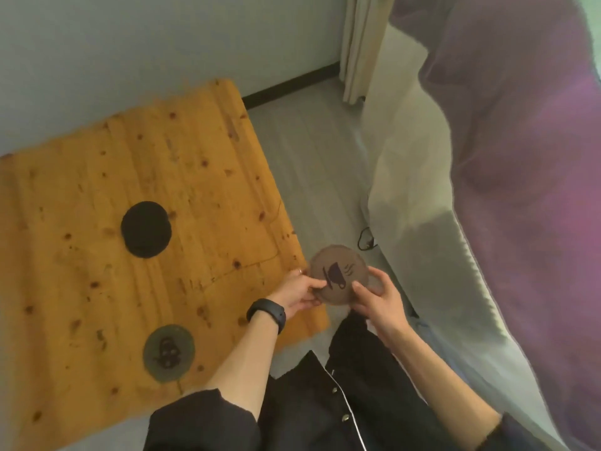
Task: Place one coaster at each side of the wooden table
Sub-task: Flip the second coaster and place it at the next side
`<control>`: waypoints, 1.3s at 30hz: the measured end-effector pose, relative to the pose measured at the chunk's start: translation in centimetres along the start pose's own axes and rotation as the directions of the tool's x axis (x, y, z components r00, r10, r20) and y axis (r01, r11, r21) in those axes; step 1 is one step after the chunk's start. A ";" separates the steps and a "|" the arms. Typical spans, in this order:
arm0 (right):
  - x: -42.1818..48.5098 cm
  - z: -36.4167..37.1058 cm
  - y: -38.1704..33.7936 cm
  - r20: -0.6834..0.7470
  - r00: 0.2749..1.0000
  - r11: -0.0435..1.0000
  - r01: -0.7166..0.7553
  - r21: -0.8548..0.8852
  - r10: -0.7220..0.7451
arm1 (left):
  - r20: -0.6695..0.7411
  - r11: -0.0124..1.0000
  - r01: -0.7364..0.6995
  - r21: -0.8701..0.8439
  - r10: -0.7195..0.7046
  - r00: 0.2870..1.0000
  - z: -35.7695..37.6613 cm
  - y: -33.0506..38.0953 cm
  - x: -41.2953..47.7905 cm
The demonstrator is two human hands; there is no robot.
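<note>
A square wooden table (201,196) fills the left of the view. A green round coaster (169,353) with a dark figure lies near the table's front edge. A small stack of black coasters (145,229) rests near the table's middle. Just off the table's right corner, both hands hold a brown round coaster (338,271) printed with a cup. My left hand (300,292) pinches its left rim. My right hand (379,302) grips its right rim, and a second coaster edge shows behind it.
A bed with a purple blanket (520,157) and white sheet (416,190) runs along the right. A grey floor strip (318,177) separates it from the table. A dark cable (366,240) lies on the floor by the bed. A wall stands behind the table.
</note>
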State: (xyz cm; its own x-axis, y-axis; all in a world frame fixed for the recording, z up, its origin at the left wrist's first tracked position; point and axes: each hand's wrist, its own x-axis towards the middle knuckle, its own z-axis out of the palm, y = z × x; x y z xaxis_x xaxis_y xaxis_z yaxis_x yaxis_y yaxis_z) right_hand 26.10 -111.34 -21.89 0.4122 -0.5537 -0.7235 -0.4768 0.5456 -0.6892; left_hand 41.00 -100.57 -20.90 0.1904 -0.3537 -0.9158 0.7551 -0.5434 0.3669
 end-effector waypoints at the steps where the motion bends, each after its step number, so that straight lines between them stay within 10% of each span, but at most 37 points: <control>1: 1.2 -1.4 -1.1 0.005 1.000 0.994 0.029 -0.102 -0.028 | -0.001 0.999 0.010 0.032 -0.010 1.000 1.5 0.3 0.3; 11: 10.6 -7.5 -12.2 0.334 0.943 0.839 0.190 -0.510 -0.010 | -0.121 0.984 -0.179 0.018 0.180 0.976 6.3 5.4 3.6; 16: 14.6 -4.2 -13.4 0.276 0.960 0.803 0.125 -0.582 0.051 | -0.268 0.955 -0.222 -0.198 0.165 0.949 4.5 5.9 5.8; 29: 21.3 10.7 -20.0 0.548 0.836 0.367 0.520 -0.771 -0.032 | -0.646 0.827 -0.404 -0.392 0.065 0.761 -0.4 7.4 9.0; 39: 24.7 24.4 -24.1 0.770 0.616 -0.009 0.782 -0.623 0.167 | -0.660 0.466 -0.521 -0.715 -0.206 0.722 -4.0 12.1 8.4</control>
State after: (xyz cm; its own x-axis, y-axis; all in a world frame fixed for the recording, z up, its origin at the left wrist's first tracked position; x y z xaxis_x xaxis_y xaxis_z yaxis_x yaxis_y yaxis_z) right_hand 66.73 -122.78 -24.15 0.7719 0.2349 -0.5908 -0.1572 -0.8298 -0.5354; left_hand 54.26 -107.05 -24.81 0.3966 0.3591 -0.8448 0.7011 0.4756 0.5313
